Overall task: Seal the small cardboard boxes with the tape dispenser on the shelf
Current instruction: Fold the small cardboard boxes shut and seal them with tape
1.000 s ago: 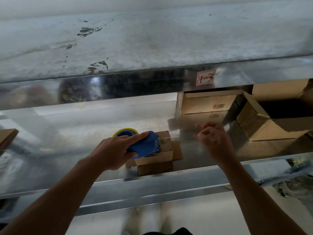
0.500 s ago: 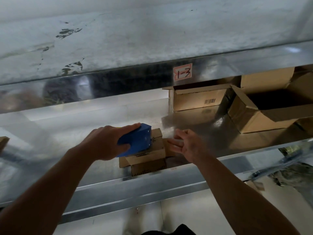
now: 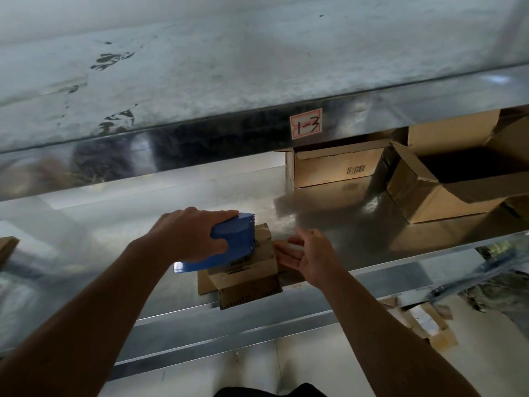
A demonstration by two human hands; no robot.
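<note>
clamping the tape dispenser point(image 3: 237, 239) in the curled left grip point(image 3: 189, 236), atop the small cardboard box point(image 3: 252, 272) at lower centre, by the front lip of the shelf point(image 3: 108, 213). bracing its right flap with the spread right grip point(image 3: 312, 256). could drag box over lip if pulled hard, or seal it crooked.

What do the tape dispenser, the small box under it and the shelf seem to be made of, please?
The tape dispenser: likely plastic, smooth matte blue shell. The small box: brown corrugated cardboard, fluting visible along its front edge. The shelf: apparently sheet metal, silvery, with blurred reflections.
</note>
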